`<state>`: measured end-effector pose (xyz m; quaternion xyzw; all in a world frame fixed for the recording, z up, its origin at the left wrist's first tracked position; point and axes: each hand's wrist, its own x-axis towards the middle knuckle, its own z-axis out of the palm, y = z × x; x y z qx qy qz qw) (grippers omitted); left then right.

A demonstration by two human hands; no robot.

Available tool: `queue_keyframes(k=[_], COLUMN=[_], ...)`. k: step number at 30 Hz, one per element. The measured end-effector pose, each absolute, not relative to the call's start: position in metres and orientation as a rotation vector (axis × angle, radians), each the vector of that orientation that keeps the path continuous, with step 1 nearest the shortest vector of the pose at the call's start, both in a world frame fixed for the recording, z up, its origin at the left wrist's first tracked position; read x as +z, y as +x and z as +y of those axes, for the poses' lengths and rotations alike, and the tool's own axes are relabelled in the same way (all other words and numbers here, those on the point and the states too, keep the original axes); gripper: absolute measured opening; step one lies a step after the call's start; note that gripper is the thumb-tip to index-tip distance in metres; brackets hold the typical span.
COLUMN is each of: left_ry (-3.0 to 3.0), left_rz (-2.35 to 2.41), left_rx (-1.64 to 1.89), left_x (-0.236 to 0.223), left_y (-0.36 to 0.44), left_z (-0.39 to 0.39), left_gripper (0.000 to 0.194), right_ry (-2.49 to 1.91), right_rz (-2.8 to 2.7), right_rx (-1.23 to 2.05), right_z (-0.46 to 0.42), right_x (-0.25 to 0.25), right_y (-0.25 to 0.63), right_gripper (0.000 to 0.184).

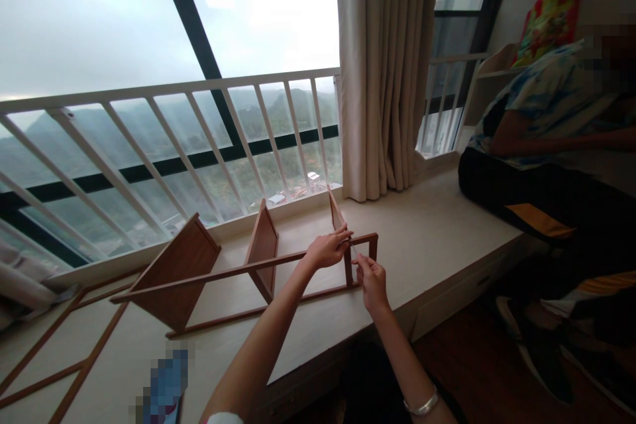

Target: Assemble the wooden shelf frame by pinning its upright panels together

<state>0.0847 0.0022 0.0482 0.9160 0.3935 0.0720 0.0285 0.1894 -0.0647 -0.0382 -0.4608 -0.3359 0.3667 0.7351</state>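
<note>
A brown wooden shelf lies on its side on the pale window ledge, with several boards standing up between its long rails. My left hand is closed at the shelf's right end, its fingers around the frame where a rail meets a crosspiece. Just right of it, my right hand pinches a thin metal rod, like a hex key. The rod's tip points up at the joint beside my left fingers. What it touches there is hidden by the fingers.
Another wooden frame lies at the left of the ledge, near a blurred blue item. Behind are a white railing and a beige curtain. At the right sits another person, near a colourful bag.
</note>
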Motion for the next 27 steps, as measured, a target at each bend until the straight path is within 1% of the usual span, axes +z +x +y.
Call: queue_keyframes(k=[2,4,12,20,27], left_ry=[2.833,2.825,2.823,2.814,2.809], left_rz=[1.216,1.225,1.220,1.230,1.248], left_rx=[0.234,0.237,0.237,0.241,0.208], left_x=[0.047,0.048,0.050,0.051,0.050], left_y=[0.085,0.085,0.085,0.085,0.085], left_z=[0.002,0.002,-0.002,-0.001,-0.001], left_gripper=[0.042,0.041,0.041,0.040,0.041], right_ry=[-0.930,-0.914,-1.008,-1.076,-1.127], right_rz=[-0.704,-0.712,-0.756,-1.059,-1.251], right_rx=[1.003,1.053,0.787,0.598,0.462], right_z=[-0.065,-0.067,-0.072,-0.080,-0.084], right_x=[-0.037,-0.036,-0.031,-0.023,-0.028], right_y=[0.191,0.190,0.188,0.189,0.192], right_gripper=[0.035,0.035,0.037,0.029,0.029])
